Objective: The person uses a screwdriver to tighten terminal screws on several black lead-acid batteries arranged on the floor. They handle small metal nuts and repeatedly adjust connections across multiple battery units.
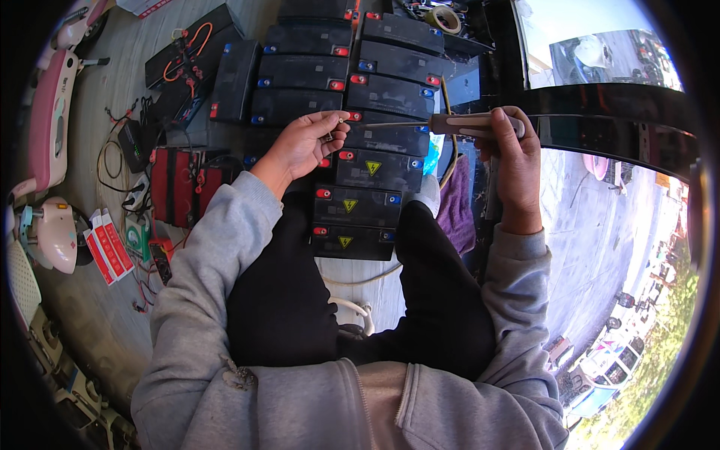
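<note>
My right hand [510,135] grips the thick brown handle of a screwdriver [454,124], held level with its thin shaft pointing left. My left hand [315,139] has its fingers closed on a small metal piece [341,121], too small to make out clearly, beside the shaft's tip. Both hands are above stacked black batteries [379,172], which have red and blue terminals and, on the nearest ones, yellow warning triangles. My legs are either side of the nearest batteries.
At left lie a red-and-black bag [180,187], cables, a black charger [131,146], a red-and-white box [107,246] and pink scooters [52,127]. A purple cloth [457,210] is right of the batteries, beside a dark frame [600,120]. A tape roll [442,20] is at the back.
</note>
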`<control>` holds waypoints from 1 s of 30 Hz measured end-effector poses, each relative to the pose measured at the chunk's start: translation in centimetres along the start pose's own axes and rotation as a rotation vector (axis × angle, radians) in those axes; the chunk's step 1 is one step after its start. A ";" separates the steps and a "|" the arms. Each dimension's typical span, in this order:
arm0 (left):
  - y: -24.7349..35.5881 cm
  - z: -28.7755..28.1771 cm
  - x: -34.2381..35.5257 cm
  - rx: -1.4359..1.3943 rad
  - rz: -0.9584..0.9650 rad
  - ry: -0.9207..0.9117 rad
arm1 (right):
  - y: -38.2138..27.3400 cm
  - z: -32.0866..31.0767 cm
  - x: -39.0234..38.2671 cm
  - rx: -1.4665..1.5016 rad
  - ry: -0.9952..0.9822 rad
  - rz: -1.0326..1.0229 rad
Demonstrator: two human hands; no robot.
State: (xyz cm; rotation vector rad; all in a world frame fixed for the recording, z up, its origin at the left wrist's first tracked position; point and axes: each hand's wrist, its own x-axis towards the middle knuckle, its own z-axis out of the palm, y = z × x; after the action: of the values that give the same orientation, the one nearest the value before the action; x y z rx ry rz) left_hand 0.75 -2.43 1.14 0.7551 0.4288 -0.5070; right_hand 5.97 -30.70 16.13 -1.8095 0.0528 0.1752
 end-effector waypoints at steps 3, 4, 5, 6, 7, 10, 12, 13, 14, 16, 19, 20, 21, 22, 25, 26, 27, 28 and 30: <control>0.1 0.2 -0.1 -0.020 0.001 -0.028 | 0.2 0.2 0.0 0.003 0.007 -0.002; 0.1 0.3 -0.1 -0.029 0.005 -0.041 | 0.2 0.3 0.0 0.002 0.008 -0.005; 0.1 0.2 -0.1 -0.032 0.004 -0.041 | 0.2 0.3 0.0 -0.014 0.002 -0.007; 0.1 0.2 -0.1 -0.044 0.013 -0.066 | 0.3 0.4 0.1 0.001 -0.004 -0.007; 0.1 0.2 -0.1 -0.050 0.016 -0.079 | 0.3 0.5 0.1 0.011 -0.007 -0.011; 0.2 0.2 -0.2 -0.051 0.011 -0.120 | 0.5 0.7 0.1 0.026 -0.020 -0.030; 0.3 0.3 -0.3 -0.046 0.004 -0.145 | 0.5 0.8 0.0 0.018 -0.024 -0.036; 0.3 0.3 -0.3 -0.042 0.002 -0.155 | 0.6 0.8 0.0 0.007 -0.024 -0.034; 0.4 0.4 -0.3 -0.036 0.000 -0.161 | 0.6 0.8 0.0 -0.006 -0.025 -0.035; 0.4 0.5 -0.4 -0.036 -0.004 -0.173 | 0.6 0.9 0.0 -0.006 -0.035 -0.040; 0.5 0.6 -0.5 -0.037 -0.009 -0.183 | 0.6 0.9 0.0 -0.022 -0.043 -0.047; 0.5 0.6 -0.5 -0.034 -0.011 -0.180 | 0.6 0.9 0.0 -0.029 -0.045 -0.048; 0.5 0.6 -0.5 -0.037 -0.015 -0.182 | 0.6 0.9 0.0 -0.032 -0.050 -0.055; 0.5 0.6 -0.6 -0.036 -0.019 -0.177 | 0.6 0.9 0.0 -0.036 -0.055 -0.062; 0.4 0.5 -0.5 -0.021 -0.030 -0.174 | 0.5 0.7 -0.1 -0.064 -0.077 -0.079; 0.4 0.4 -0.4 -0.009 -0.035 -0.165 | 0.4 0.7 -0.2 -0.073 -0.083 -0.080; 0.3 0.4 -0.4 -0.001 -0.035 -0.169 | 0.4 0.6 -0.2 -0.088 -0.098 -0.100; 0.3 0.4 -0.3 0.011 -0.037 -0.163 | 0.3 0.5 -0.3 -0.100 -0.111 -0.116; 0.2 0.3 -0.3 0.029 -0.039 -0.155 | 0.2 0.5 -0.4 -0.109 -0.145 -0.154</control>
State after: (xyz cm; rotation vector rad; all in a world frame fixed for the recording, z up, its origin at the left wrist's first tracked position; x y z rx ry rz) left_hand 0.70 -2.45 1.62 0.7304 0.2933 -0.6046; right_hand 5.51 -30.31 15.89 -1.8957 -0.2017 0.2025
